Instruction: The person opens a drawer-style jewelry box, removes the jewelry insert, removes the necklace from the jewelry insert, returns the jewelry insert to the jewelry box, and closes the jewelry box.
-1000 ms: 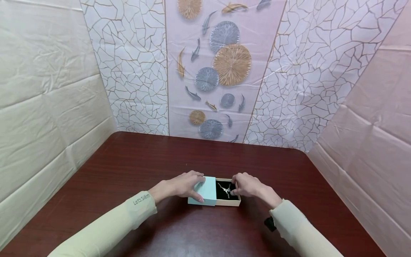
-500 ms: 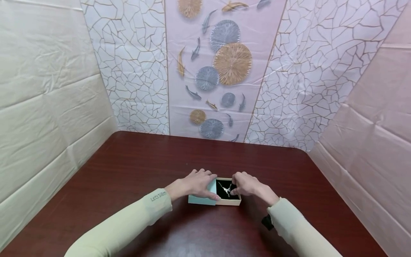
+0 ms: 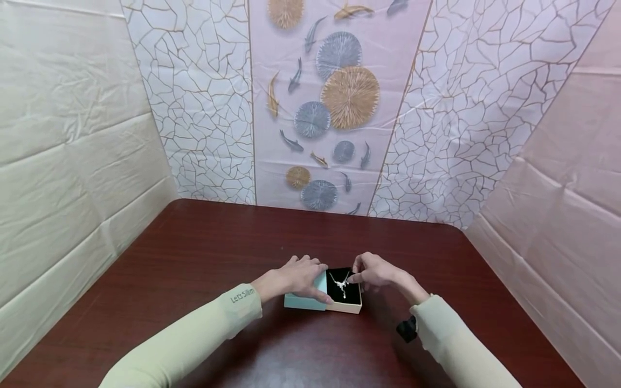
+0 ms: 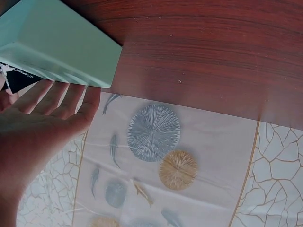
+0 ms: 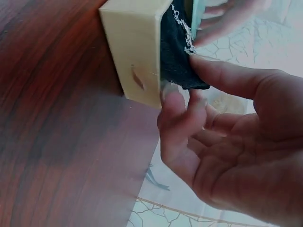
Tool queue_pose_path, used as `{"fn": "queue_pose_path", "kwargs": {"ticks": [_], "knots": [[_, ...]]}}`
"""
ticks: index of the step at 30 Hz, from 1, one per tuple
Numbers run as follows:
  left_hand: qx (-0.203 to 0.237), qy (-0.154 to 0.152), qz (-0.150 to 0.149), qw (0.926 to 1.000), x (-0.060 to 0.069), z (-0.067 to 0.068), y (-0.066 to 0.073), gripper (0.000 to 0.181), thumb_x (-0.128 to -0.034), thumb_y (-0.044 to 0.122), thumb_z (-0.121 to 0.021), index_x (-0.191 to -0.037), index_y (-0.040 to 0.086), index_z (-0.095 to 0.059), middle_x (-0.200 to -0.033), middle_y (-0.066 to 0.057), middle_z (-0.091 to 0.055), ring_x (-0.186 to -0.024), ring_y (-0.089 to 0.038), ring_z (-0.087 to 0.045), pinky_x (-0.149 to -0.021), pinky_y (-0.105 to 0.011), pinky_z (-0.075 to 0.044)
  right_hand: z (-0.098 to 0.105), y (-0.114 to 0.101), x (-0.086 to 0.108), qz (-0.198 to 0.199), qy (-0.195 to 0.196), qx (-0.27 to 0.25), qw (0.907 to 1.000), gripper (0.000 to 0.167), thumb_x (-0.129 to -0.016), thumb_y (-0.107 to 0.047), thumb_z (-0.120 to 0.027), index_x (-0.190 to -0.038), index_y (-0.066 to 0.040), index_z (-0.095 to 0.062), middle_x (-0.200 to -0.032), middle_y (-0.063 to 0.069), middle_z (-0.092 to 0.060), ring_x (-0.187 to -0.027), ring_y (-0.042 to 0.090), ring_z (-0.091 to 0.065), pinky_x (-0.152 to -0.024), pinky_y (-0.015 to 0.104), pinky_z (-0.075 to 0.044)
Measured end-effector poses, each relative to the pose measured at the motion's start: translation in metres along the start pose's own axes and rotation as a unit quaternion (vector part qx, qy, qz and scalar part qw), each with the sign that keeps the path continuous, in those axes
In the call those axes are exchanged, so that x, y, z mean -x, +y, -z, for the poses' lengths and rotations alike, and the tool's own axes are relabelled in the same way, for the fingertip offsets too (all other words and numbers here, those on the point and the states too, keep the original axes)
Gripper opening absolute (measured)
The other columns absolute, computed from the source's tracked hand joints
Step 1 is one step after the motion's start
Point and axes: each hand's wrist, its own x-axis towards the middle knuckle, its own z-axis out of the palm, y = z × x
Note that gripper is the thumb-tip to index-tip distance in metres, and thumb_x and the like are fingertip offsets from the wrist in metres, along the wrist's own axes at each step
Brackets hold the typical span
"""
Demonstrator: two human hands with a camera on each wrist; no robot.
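With our left hand spread over the sleeve and right hand pinching the pad at the tray's far-right corner, we'd lift slowly so the necklace doesn't slide.

From my head, one camera looks forward and down across the wooden table to the fish-print backdrop. My left wrist's, close up and upside down, faces the mint box sleeve past my left hand; my right wrist's, sideways and close, faces the cream drawer. All three share the black insert.
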Motion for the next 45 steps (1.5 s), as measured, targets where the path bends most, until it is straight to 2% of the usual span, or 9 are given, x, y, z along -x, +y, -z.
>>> {"fn": "queue_pose_path", "kwargs": {"ticks": [10,17,22,26,32,35,38,42,45], "knots": [[0.006,0.005,0.003,1.0000,0.000,-0.003,0.000,0.092,-0.0742,0.073,-0.063,-0.145,0.018,-0.044,-0.141,0.000,-0.052,-0.127,-0.022,-0.047,-0.104,-0.048,-0.038,0.006,0.013,0.000,-0.006,-0.035,-0.107,0.9936,0.017,-0.091,-0.011,-0.065,-0.089,0.001,-0.053,-0.063,0.010,-0.060,-0.051,0.016,-0.058,-0.051,0.037,-0.053],[0.022,0.006,-0.002,0.9997,0.001,-0.002,-0.003,0.097,-0.0761,0.074,-0.060,-0.149,0.016,-0.036,-0.145,-0.002,-0.048,-0.131,-0.021,-0.042,-0.103,-0.044,-0.037,0.016,0.015,0.004,-0.014,-0.035,-0.133,0.9904,0.016,-0.092,-0.009,-0.063,-0.092,0.002,-0.052,-0.066,0.009,-0.057,-0.053,0.017,-0.058,-0.053,0.039,-0.054],[0.092,0.048,-0.013,0.9945,-0.002,0.002,-0.006,0.085,-0.0854,0.066,-0.056,-0.146,0.009,-0.040,-0.145,-0.009,-0.048,-0.135,-0.026,-0.040,-0.109,-0.046,-0.034,0.026,0.014,0.007,-0.006,-0.038,-0.147,0.9885,0.017,-0.092,-0.010,-0.063,-0.094,0.003,-0.052,-0.070,0.009,-0.057,-0.056,0.018,-0.058,-0.054,0.039,-0.054],[0.171,0.093,-0.020,0.9807,-0.009,0.010,-0.008,0.064,-0.0953,0.048,-0.054,-0.140,0.003,-0.046,-0.136,-0.014,-0.056,-0.128,-0.028,-0.046,-0.105,-0.043,-0.040,0.035,0.012,0.009,0.007,-0.033,-0.155,0.9873,0.019,-0.092,-0.009,-0.063,-0.096,0.004,-0.051,-0.072,0.009,-0.057,-0.058,0.018,-0.059,-0.055,0.040,-0.055],[0.311,0.117,-0.012,0.9433,-0.020,0.021,-0.008,0.040,-0.0974,0.031,-0.057,-0.124,0.000,-0.057,-0.113,-0.013,-0.067,-0.100,-0.022,-0.065,-0.082,-0.032,-0.052,0.047,0.004,0.009,0.028,-0.019,-0.155,0.9873,0.018,-0.092,-0.008,-0.063,-0.096,0.005,-0.052,-0.074,0.010,-0.058,-0.061,0.022,-0.061,-0.054,0.040,-0.054],[0.385,0.104,0.010,0.9172,-0.022,0.027,-0.006,0.036,-0.0969,0.029,-0.058,-0.118,0.001,-0.059,-0.104,-0.013,-0.068,-0.088,-0.021,-0.067,-0.072,-0.028,-0.053,0.053,-0.001,0.010,0.036,-0.010,-0.155,0.9873,0.017,-0.092,-0.007,-0.063,-0.096,0.005,-0.052,-0.076,0.010,-0.058,-0.061,0.022,-0.060,-0.054,0.039,-0.054],[0.462,0.097,0.028,0.8813,-0.024,0.034,-0.004,0.032,-0.0962,0.026,-0.059,-0.115,0.000,-0.057,-0.096,-0.012,-0.068,-0.080,-0.022,-0.067,-0.068,-0.029,-0.054,0.060,-0.005,0.011,0.040,0.003,-0.150,0.9879,0.018,-0.091,-0.008,-0.063,-0.097,0.005,-0.052,-0.075,0.009,-0.058,-0.061,0.021,-0.060,-0.054,0.040,-0.054],[0.554,0.096,0.029,0.8264,-0.029,0.044,-0.002,0.033,-0.0958,0.017,-0.060,-0.121,-0.004,-0.050,-0.097,-0.016,-0.067,-0.072,-0.019,-0.064,-0.071,-0.034,-0.057,0.071,-0.011,0.014,0.045,0.017,-0.147,0.9879,0.019,-0.092,-0.009,-0.062,-0.098,0.005,-0.051,-0.077,0.009,-0.058,-0.063,0.022,-0.060,-0.054,0.038,-0.055],[0.591,0.104,0.019,0.7999,-0.033,0.050,0.000,0.033,-0.0952,0.010,-0.059,-0.123,-0.005,-0.048,-0.095,-0.016,-0.067,-0.068,-0.015,-0.061,-0.071,-0.033,-0.057,0.080,-0.016,0.016,0.047,0.028,-0.146,0.9878,0.020,-0.093,-0.009,-0.062,-0.099,0.006,-0.050,-0.077,0.009,-0.058,-0.063,0.022,-0.060,-0.053,0.035,-0.054]]}}
